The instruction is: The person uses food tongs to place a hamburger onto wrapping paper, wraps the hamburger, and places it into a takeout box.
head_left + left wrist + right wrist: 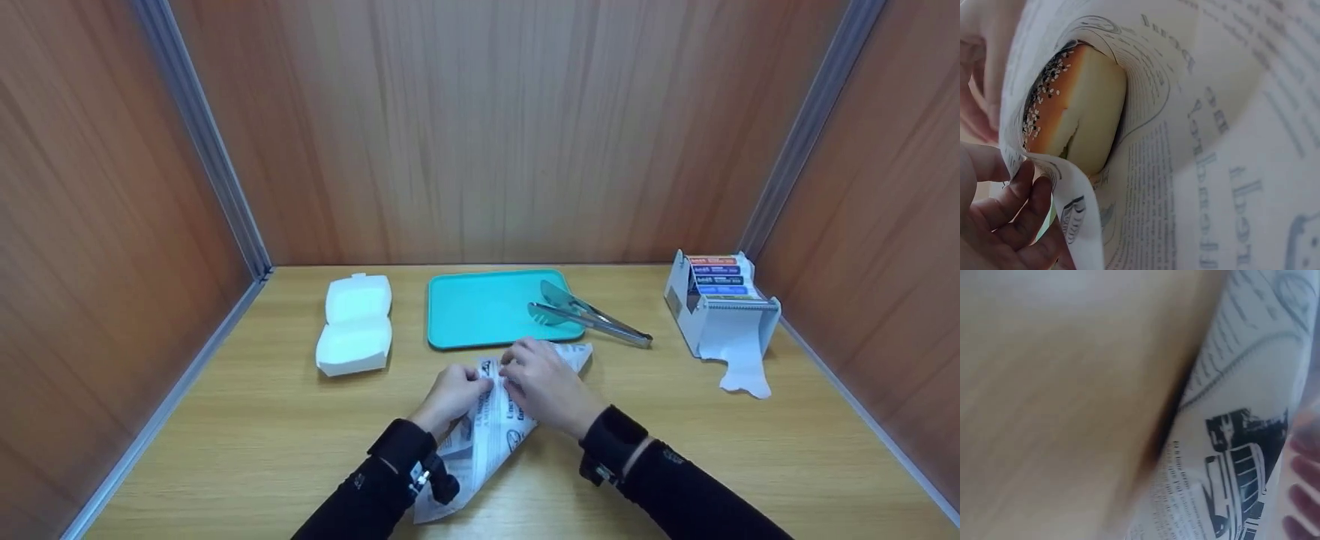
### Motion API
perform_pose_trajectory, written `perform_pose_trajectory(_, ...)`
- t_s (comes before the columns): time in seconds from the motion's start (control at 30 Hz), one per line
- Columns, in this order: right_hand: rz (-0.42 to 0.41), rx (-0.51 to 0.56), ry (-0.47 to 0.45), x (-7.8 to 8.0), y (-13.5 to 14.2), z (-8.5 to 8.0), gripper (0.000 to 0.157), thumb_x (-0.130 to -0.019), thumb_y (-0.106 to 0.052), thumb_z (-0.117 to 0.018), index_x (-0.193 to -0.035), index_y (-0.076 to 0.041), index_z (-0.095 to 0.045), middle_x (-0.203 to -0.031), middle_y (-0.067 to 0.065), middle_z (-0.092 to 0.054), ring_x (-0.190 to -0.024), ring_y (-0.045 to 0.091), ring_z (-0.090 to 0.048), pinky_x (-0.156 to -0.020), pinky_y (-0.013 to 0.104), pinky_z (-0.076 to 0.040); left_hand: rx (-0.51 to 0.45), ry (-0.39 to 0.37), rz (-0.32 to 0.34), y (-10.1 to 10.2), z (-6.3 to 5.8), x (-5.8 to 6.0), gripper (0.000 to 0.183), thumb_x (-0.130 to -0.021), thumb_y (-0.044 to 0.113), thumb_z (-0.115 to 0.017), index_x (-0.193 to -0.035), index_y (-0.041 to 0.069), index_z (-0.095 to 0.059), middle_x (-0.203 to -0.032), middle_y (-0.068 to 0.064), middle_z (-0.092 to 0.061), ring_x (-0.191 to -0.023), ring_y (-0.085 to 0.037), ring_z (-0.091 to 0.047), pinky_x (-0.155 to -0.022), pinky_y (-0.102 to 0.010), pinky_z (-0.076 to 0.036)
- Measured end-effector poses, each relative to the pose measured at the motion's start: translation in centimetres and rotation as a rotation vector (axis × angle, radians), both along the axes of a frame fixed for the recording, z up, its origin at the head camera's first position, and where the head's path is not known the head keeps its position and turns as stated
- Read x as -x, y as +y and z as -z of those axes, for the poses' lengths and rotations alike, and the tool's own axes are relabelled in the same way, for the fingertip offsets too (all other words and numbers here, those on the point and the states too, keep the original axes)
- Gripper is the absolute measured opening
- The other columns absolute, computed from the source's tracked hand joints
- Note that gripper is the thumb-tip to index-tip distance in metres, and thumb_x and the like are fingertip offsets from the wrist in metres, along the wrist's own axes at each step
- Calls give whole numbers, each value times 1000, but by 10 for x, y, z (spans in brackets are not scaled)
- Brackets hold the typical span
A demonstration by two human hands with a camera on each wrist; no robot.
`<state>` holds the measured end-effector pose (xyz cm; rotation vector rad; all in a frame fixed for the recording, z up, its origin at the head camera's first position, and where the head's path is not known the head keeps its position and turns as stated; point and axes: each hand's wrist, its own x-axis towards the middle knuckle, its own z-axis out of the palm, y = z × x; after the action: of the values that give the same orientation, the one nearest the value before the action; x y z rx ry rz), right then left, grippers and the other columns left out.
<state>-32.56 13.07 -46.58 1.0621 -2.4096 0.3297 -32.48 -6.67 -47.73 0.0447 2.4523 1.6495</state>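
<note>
The left hand is pinching newsprint-patterned paper around a sesame-topped bun, the right hand touching it, grip unclear, the paper's length running toward the desk's far right corner.

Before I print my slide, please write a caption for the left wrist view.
Left hand pinches printed paper around seeded bun.

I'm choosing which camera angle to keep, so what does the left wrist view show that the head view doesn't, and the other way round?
Only the left wrist view shows the bun inside the printed paper, with black and white seeds on its browned crust.
Only the head view shows the tongs, the open white box and the white dispenser.
Both show the paper, the left hand and the right hand.
</note>
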Motion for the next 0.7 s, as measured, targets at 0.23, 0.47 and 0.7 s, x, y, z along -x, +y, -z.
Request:
perform_pose_trajectory(0.23,86,-178,-234,-9,5,5,48,-112,-37,-55,-146,-4,-63,-152,18,-60,-148,36,-48,-124,60,-30,-2,-15,12,-3,-1,0,26,-99,13,-67,-75,12,-59,-82,-3,-66,-67,-11,-63,-54,-20,-47)
perform_pose_trajectory(0.47,61,-151,-372,-5,15,9,56,-114,-48,-45,-155,-11,-56,-157,14,-56,-152,37,-43,-125,68,-19,-1,3,47,-4,-3,-2,25,-104,13,-63,-79,8,-62,-74,1,-55,-61,-8,-52,-52,-19,-40)
perform_pose_trajectory(0.7,77,-123,-352,-5,12,7,51,-111,-46,-53,-145,-10,-66,-143,12,-67,-147,44,-47,-121,74,-22,22,-38,85,-5,0,3,26,-108,17,-51,-86,8,-63,-77,1,-57,-66,-9,-53,-59,-21,-40)
